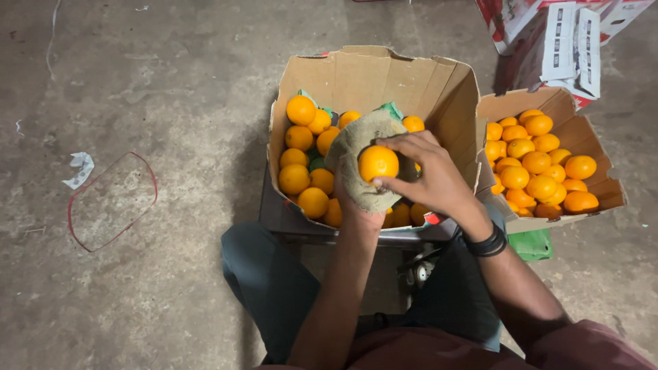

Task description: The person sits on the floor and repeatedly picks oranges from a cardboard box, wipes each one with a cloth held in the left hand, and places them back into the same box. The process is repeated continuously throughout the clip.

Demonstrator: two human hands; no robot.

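My right hand point(432, 175) grips an orange point(378, 163) from above and presses it into a coarse tan cloth point(356, 147). The cloth lies over my left hand point(360, 212), which cups it from below; most of that hand is hidden under the cloth. Both hands hover over an open cardboard box point(370, 75) that holds several loose oranges point(301, 157). My knees and dark trousers frame the near side of the box.
A second open cardboard box point(610, 185) of oranges point(538, 164) stands at the right. Printed white and red cartons point(569, 41) lie behind it. On the concrete floor at the left lie a red-edged clear bag point(113, 202) and a paper scrap point(81, 166). A green item point(531, 244) sits under the right box.
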